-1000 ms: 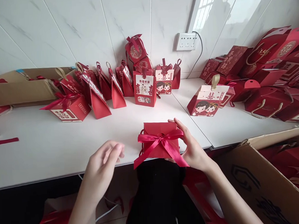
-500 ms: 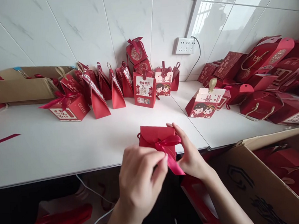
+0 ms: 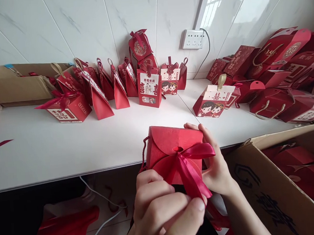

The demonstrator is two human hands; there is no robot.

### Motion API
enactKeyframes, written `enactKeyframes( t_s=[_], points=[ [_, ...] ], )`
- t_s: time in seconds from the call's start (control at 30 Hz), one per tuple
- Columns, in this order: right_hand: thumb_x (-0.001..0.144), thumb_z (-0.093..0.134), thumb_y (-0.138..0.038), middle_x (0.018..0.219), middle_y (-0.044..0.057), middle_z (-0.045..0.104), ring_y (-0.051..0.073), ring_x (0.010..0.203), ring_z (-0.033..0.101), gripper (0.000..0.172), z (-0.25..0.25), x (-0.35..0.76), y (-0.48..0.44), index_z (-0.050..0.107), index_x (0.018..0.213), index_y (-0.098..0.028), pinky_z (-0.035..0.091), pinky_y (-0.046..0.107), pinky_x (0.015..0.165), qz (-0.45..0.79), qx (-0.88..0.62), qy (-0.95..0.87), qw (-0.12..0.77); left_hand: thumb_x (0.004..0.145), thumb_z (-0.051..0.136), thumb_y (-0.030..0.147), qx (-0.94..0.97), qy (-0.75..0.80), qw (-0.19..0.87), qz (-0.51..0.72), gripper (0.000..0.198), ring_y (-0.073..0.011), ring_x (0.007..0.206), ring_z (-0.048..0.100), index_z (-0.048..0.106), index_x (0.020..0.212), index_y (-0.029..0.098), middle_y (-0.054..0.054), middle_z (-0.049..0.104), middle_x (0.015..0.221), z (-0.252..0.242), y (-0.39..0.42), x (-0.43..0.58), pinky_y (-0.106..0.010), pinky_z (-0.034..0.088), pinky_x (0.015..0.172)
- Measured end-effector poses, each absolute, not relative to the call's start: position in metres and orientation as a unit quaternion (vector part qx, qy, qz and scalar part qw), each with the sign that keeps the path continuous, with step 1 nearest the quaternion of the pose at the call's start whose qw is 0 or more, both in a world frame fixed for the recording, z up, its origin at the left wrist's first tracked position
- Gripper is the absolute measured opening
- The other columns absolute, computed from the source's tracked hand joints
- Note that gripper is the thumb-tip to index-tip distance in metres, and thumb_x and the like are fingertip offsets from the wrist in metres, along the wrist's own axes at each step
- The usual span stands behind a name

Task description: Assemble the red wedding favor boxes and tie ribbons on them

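Note:
A red gift box (image 3: 174, 139) with a scalloped flap and a dark red cord at its left side is held up in front of the table's front edge. Across its face is a magenta ribbon bow (image 3: 192, 164), threaded by a small hole in the flap. My right hand (image 3: 219, 167) grips the box along its right side, thumb low and fingers behind. Closer to the camera, my left hand (image 3: 167, 210) is closed in a pinch at the lower end of the ribbon tail, and covers the box's lower left part.
Finished-looking red boxes (image 3: 149, 88) stand along the back of the white table (image 3: 108, 144). One box with two cartoon faces (image 3: 212, 104) sits right of centre. More boxes (image 3: 270, 76) are heaped at right, above an open cardboard carton (image 3: 277, 195). A wall socket (image 3: 193, 39) is behind.
The gift box has come nearer to the camera and looks larger, its flap tilted into view. My left hand has moved down and right, to the end of the ribbon tail.

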State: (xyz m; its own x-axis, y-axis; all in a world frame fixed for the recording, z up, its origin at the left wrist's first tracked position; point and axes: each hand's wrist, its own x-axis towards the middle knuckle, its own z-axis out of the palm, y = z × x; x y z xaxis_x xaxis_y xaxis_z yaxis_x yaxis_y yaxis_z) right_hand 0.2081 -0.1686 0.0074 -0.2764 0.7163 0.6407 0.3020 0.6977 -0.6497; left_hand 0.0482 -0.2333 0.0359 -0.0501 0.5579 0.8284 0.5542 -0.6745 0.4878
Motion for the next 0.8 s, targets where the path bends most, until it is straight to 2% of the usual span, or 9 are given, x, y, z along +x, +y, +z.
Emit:
enactKeyframes(
  t_s=[0.1,0.47,0.8],
  points=[
    [0.072,0.078,-0.033,0.147,0.009,0.037,0.032,0.136,0.034,0.1,0.009,0.21,-0.171,0.014,0.148,-0.035,0.037,0.054,0.109,0.208,-0.332,-0.771,0.503,0.072,0.068,0.011,0.684,0.39,-0.075,0.611,0.021,-0.0119,0.058,0.051,0.061,0.082,0.027,0.004,0.058,0.059,0.035,-0.234,0.053,-0.031,0.051,0.062],
    [0.069,0.081,-0.032,0.147,0.01,0.037,0.031,0.136,0.036,0.103,0.009,0.217,-0.177,0.017,0.149,-0.03,0.034,0.051,0.111,0.196,-0.316,-0.768,0.522,0.069,0.068,0.003,0.72,0.371,-0.085,0.58,0.024,-0.0126,0.074,0.051,0.062,0.083,0.021,0.002,0.058,0.07,0.039,-0.242,0.05,-0.031,0.054,0.072],
    [0.069,0.081,-0.031,0.147,0.009,0.038,0.028,0.137,0.035,0.102,0.012,0.227,-0.188,0.017,0.149,-0.03,0.033,0.046,0.113,0.186,-0.321,-0.766,0.525,0.068,0.067,0.001,0.739,0.351,-0.08,0.57,0.027,-0.0109,0.074,0.053,0.06,0.085,0.021,0.003,0.058,0.072,0.047,-0.249,0.057,-0.029,0.055,0.07]
  ],
)
